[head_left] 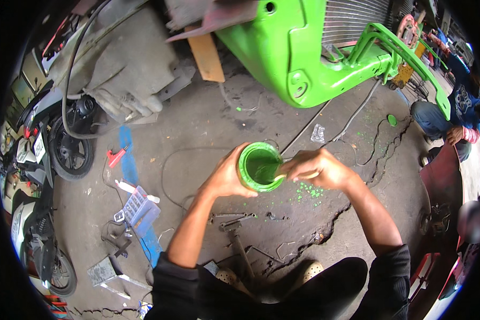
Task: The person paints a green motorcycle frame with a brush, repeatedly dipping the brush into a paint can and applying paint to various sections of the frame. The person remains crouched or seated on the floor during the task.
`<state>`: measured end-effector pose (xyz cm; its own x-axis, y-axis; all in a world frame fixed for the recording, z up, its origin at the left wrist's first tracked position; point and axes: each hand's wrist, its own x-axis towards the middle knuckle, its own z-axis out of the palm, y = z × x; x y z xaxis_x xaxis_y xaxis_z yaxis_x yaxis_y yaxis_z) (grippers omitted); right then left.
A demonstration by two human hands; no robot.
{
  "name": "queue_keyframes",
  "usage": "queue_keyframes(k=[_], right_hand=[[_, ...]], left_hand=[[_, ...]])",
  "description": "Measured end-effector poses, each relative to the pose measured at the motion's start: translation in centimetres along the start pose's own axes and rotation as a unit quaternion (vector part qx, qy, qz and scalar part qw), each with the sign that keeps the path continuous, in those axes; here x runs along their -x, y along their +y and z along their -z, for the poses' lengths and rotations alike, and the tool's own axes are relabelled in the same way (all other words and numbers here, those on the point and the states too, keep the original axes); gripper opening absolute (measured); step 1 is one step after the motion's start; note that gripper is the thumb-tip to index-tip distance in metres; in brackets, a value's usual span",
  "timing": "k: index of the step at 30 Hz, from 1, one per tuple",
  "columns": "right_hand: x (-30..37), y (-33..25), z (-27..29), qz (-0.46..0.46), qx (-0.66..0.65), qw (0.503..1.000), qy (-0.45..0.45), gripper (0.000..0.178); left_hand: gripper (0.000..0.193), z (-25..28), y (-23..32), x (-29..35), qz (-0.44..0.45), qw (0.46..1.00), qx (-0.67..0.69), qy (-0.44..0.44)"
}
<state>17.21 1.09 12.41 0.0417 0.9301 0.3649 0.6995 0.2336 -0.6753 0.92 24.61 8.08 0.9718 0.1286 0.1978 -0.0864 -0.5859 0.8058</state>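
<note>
My left hand is wrapped round the side of an open paint can, its rim and inner wall smeared with green. Green paint shows inside the can. A paintbrush with a pale handle is pinched in the fingers of my right hand, at the can's right rim. Its tip reaches into the can, and the bristles are hard to make out. Beyond the can stands a vehicle's front frame, coated in glossy bright green.
Wrenches and other tools lie on the cracked floor before my feet. A plastic organizer box and a red-handled tool are at left, near motorcycles. Cables cross the floor. A person crouches at right beside a dark red panel.
</note>
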Motion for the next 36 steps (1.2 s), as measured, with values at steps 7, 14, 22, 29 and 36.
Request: queue_keyframes(k=[7,14,22,29,36], right_hand=[[2.5,-0.6,1.0,-0.002,-0.012,1.000,-0.001,0.025],[4.7,0.3,0.2,-0.186,-0.130,0.951,0.211,0.016],[4.2,4.1,-5.6,-0.371,-0.348,0.780,0.365,0.014],[7.8,2.5,-2.7,-0.320,-0.439,0.729,0.416,0.013],[8.9,1.6,-1.7,-0.283,-0.528,0.693,0.402,0.012]], left_hand=[[0.117,0.0,0.7,0.7,0.022,0.996,-0.077,-0.030],[0.117,-1.5,-1.0,0.7,0.046,0.989,-0.135,-0.032],[0.118,-3.7,-1.3,-0.1,0.054,0.988,-0.147,-0.005],[0.119,-2.9,-1.9,1.0,0.073,0.985,-0.152,0.018],[0.117,-1.7,0.3,1.6,0.065,0.988,-0.133,0.051]])
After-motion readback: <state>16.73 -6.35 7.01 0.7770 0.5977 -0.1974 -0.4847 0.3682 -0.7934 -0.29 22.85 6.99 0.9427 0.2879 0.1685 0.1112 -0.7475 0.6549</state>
